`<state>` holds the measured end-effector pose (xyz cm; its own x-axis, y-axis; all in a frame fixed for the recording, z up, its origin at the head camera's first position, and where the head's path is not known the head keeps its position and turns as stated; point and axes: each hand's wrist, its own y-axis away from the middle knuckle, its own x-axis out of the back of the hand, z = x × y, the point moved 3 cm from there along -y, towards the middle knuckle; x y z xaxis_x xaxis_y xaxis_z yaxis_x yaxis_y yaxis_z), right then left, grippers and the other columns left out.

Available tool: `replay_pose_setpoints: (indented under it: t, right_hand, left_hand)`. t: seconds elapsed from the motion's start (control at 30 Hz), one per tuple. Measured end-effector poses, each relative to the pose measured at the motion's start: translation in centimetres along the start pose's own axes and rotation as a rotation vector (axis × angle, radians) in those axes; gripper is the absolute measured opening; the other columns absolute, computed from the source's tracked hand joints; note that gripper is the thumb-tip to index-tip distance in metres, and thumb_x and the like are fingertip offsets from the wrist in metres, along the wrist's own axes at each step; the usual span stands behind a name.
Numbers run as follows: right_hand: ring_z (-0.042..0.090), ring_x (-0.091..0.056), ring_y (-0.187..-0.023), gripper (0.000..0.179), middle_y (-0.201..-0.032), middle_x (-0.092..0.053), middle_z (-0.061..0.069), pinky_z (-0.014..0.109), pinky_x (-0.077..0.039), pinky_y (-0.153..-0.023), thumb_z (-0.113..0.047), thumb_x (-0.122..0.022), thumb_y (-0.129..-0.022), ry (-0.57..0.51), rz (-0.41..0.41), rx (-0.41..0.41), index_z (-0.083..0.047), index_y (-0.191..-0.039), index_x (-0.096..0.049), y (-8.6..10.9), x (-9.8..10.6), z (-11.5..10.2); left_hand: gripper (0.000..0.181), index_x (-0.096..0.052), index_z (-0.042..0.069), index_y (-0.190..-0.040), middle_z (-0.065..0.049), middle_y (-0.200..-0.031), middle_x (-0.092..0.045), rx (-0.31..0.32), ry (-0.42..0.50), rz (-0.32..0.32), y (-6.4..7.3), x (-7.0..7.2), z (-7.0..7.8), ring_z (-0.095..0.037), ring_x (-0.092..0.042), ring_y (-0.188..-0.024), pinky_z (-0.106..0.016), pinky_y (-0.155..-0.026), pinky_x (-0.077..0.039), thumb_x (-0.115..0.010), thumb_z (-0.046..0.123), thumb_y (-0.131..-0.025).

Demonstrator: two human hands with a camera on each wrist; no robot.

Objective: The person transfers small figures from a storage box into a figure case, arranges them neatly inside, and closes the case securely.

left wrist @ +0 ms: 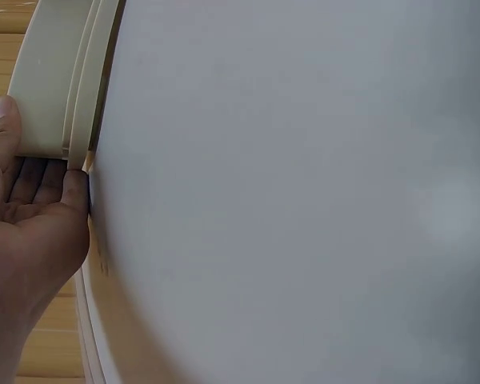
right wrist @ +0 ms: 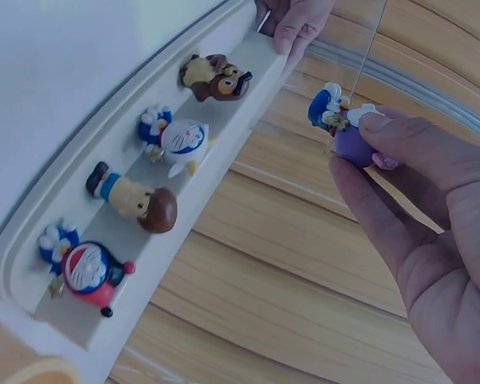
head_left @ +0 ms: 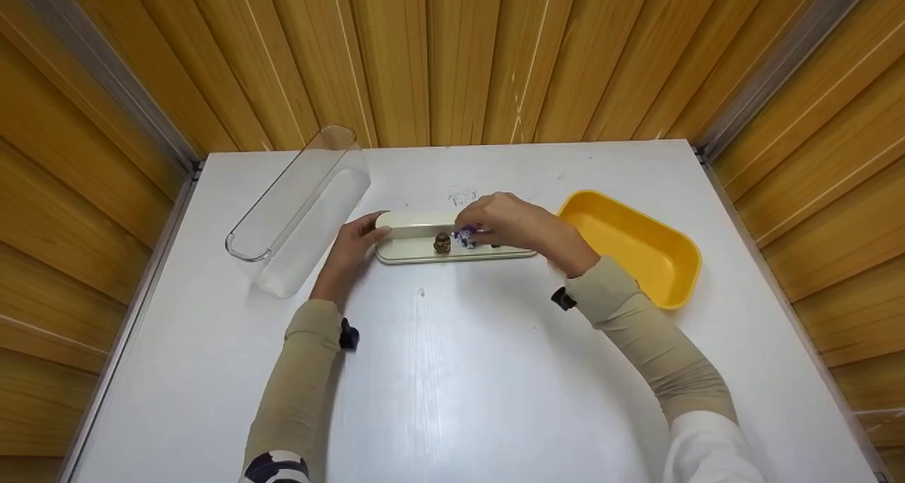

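Note:
A long cream tray [head_left: 413, 251] lies across the white table, with my left hand [head_left: 348, 255] gripping its left end, thumb against the wall. Several small figurines stand in a row along the tray in the right wrist view: a brown owl [right wrist: 216, 78], a white-and-blue cat figure [right wrist: 182, 138], a brown-haired figure [right wrist: 132, 198] and a red one [right wrist: 86, 268]. My right hand [right wrist: 432, 200] pinches a purple figurine [right wrist: 354, 146] with white and blue parts between thumb and fingers. In the head view this hand hovers over the tray and hides its right part.
To the right stands a yellow bin [head_left: 636, 253], partly behind my right forearm. A long clear plastic container [head_left: 311, 207] is at the left, near my left hand. Ribbed wood-look walls [head_left: 452, 59] border the white table [head_left: 452, 384].

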<state>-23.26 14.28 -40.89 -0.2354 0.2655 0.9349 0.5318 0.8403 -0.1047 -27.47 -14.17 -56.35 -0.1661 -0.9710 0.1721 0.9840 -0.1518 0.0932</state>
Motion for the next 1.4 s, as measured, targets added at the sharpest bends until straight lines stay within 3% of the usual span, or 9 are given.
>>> replay_pose_setpoints:
  t: [0.4, 0.6, 0.77, 1.03, 1.23, 1.4]
  right_hand:
    - [0.021, -0.068, -0.101, 0.025, -0.113, -0.073, 0.008, 0.035, -0.057, -0.093, -0.004, -0.076, -0.091, -0.051, -0.029, -0.062, -0.005, -0.115, -0.073, -3.8, -2.7, -0.1]
    - [0.022, -0.069, -0.105, 0.021, -0.116, -0.072, 0.01, 0.034, -0.057, -0.092, -0.004, -0.076, -0.091, -0.012, -0.018, -0.029, -0.004, -0.112, -0.076, -5.4, -4.0, -0.1]
    - [0.022, -0.069, -0.107, 0.024, -0.118, -0.073, 0.01, 0.033, -0.056, -0.094, -0.005, -0.072, -0.094, 0.003, -0.052, -0.065, -0.003, -0.118, -0.075, -6.5, -5.2, 0.2]
    - [0.021, -0.068, -0.11, 0.024, -0.118, -0.073, 0.008, 0.032, -0.054, -0.097, -0.004, -0.069, -0.096, 0.045, -0.093, -0.091, -0.004, -0.12, -0.073, -8.3, -6.8, 0.2]
    - [0.022, -0.068, -0.111, 0.026, -0.12, -0.073, 0.008, 0.032, -0.053, -0.099, -0.002, -0.069, -0.095, 0.05, -0.106, -0.084, -0.005, -0.121, -0.073, -8.8, -7.9, 0.4]
    - [0.023, -0.069, -0.107, 0.024, -0.117, -0.074, 0.008, 0.034, -0.055, -0.096, -0.003, -0.07, -0.095, 0.034, -0.093, -0.094, -0.005, -0.119, -0.074, -8.0, -8.5, 1.1]
  left_hand:
    - [0.042, -0.059, 0.006, -0.141, -0.01, -0.139, -0.062, -0.018, -0.013, 0.007, -0.1, -0.2, 0.1, -0.021, -0.052, -0.134, -0.036, -0.116, -0.038, -0.065, 0.019, -0.101]
    - [0.045, -0.059, 0.006, -0.142, -0.011, -0.142, -0.06, -0.021, -0.042, 0.002, -0.1, -0.2, 0.2, -0.022, -0.052, -0.135, -0.036, -0.115, -0.039, -0.065, 0.022, -0.101]
    - [0.045, -0.058, 0.003, -0.142, -0.015, -0.143, -0.059, -0.045, -0.047, -0.008, -0.2, -0.1, 0.1, -0.024, -0.051, -0.137, -0.036, -0.115, -0.039, -0.065, 0.02, -0.101]
    - [0.047, -0.053, 0.003, -0.146, -0.015, -0.15, -0.052, 0.017, 0.006, -0.025, 0.5, 0.4, 1.3, -0.026, -0.044, -0.143, -0.035, -0.119, -0.033, -0.062, 0.016, -0.103]
    - [0.046, -0.057, 0.006, -0.144, -0.012, -0.146, -0.056, -0.006, -0.013, 0.035, 0.2, 0.5, 0.3, -0.024, -0.046, -0.141, -0.036, -0.119, -0.034, -0.065, 0.021, -0.101]
    - [0.044, -0.058, 0.005, -0.142, -0.012, -0.144, -0.058, -0.014, -0.018, 0.017, 0.1, -0.4, 0.2, -0.024, -0.048, -0.14, -0.037, -0.118, -0.036, -0.065, 0.019, -0.101]
